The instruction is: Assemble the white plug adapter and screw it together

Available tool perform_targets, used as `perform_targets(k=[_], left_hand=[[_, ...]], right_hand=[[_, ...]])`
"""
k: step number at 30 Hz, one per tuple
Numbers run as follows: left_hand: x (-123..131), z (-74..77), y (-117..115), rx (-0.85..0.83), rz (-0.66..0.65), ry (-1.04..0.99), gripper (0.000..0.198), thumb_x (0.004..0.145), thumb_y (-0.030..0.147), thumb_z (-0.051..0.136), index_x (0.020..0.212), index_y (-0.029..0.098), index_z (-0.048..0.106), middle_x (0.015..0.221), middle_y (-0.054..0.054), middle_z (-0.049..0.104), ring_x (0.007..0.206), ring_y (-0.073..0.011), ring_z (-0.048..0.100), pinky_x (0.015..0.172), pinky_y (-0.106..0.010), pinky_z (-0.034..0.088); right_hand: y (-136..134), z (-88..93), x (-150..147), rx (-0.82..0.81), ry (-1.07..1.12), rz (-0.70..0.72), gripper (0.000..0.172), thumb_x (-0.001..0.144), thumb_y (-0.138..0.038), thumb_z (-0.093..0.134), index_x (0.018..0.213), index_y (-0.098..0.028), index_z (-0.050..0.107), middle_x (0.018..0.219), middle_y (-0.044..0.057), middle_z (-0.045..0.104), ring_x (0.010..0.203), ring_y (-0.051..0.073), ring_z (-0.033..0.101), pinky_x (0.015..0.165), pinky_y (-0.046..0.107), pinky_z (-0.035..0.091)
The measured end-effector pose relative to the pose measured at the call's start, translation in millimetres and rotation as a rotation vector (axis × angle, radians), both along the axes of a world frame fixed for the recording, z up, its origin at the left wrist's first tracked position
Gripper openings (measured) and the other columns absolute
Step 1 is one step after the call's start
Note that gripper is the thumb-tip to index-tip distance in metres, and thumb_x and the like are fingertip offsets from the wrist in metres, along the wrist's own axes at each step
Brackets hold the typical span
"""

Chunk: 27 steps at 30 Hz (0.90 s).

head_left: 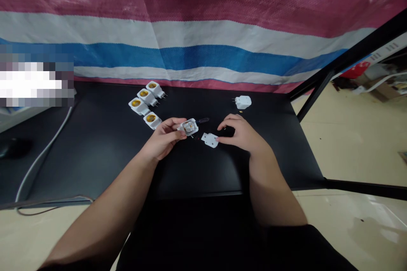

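Note:
My left hand (164, 139) grips an opened white plug-in lamp holder (190, 127) between thumb and fingers, its hollow inside facing up with small metal parts showing. Right of it, a flat white cover (210, 140) with small holes lies on the table. My right hand (241, 132) is beside that cover, fingers apart and curved, the thumb tip at the cover's right edge; I see nothing held in it. A screwdriver with a dark handle (203, 120) lies just behind the opened lamp holder, its shaft partly hidden.
Several white lamp holders with brass-coloured sockets (144, 94) stand at the back left of the black table (197, 173). Another white lamp holder (243, 102) lies at the back right, with a tiny brass piece (241, 111) before it. A cable (44, 152) runs along the left.

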State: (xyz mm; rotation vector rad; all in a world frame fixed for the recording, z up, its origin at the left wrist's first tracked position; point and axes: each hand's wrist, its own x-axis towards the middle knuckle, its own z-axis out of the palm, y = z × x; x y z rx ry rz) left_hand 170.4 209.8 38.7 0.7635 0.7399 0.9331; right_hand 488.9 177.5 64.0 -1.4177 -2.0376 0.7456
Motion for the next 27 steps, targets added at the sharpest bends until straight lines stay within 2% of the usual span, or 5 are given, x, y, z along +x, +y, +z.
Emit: perform_targets(k=[3, 10, 18, 23, 27], left_hand=[[-2, -1.9, 1, 0.018, -0.002, 0.006, 0.039, 0.075, 0.016, 0.103, 0.111, 0.021, 0.088, 0.101, -0.005, 0.089, 0.085, -0.0157, 0.084, 0.079, -0.021, 0.071], [-3, -4.7, 2, 0.014, 0.013, 0.000, 0.040, 0.074, 0.017, 0.104, 0.111, 0.022, 0.088, 0.098, -0.004, 0.088, 0.082, -0.0144, 0.083, 0.078, -0.021, 0.070], [-3, -1.7, 0, 0.006, 0.004, 0.000, 0.039, 0.074, 0.017, 0.103, 0.109, 0.022, 0.088, 0.103, -0.005, 0.089, 0.087, -0.0162, 0.085, 0.079, -0.021, 0.071], [-2, -1.3, 0, 0.001, -0.013, -0.014, 0.039, 0.074, 0.016, 0.103, 0.109, 0.022, 0.088, 0.101, -0.005, 0.089, 0.086, -0.0159, 0.085, 0.079, -0.021, 0.071], [2, -1.2, -1, -0.003, -0.039, -0.030, 0.041, 0.073, 0.015, 0.104, 0.110, 0.020, 0.088, 0.103, -0.005, 0.089, 0.087, -0.0151, 0.084, 0.080, -0.020, 0.070]], right_hand=[[0, 0.3, -5, -0.003, -0.048, 0.004, 0.029, 0.081, -0.037, 0.101, 0.101, -0.028, 0.081, 0.112, 0.006, 0.072, 0.110, 0.032, 0.066, 0.105, 0.050, 0.052], [-1, 2.6, 8, 0.010, -0.066, 0.000, 0.020, 0.084, -0.035, 0.095, 0.098, -0.028, 0.083, 0.109, 0.005, 0.072, 0.104, 0.029, 0.068, 0.107, 0.051, 0.050], [5, -10.5, 16, -0.090, 0.002, -0.142, 0.013, 0.083, -0.028, 0.083, 0.094, -0.024, 0.083, 0.089, 0.004, 0.078, 0.076, 0.020, 0.064, 0.072, 0.037, 0.050], [7, -16.5, 16, -0.124, 0.037, -0.156, 0.007, 0.086, -0.028, 0.079, 0.083, -0.024, 0.083, 0.075, 0.001, 0.073, 0.066, 0.018, 0.061, 0.065, 0.035, 0.048], [7, -12.9, -7, 0.018, 0.153, -0.156, 0.009, 0.093, -0.033, 0.078, 0.088, -0.025, 0.082, 0.082, 0.003, 0.076, 0.072, 0.020, 0.066, 0.070, 0.038, 0.052]])
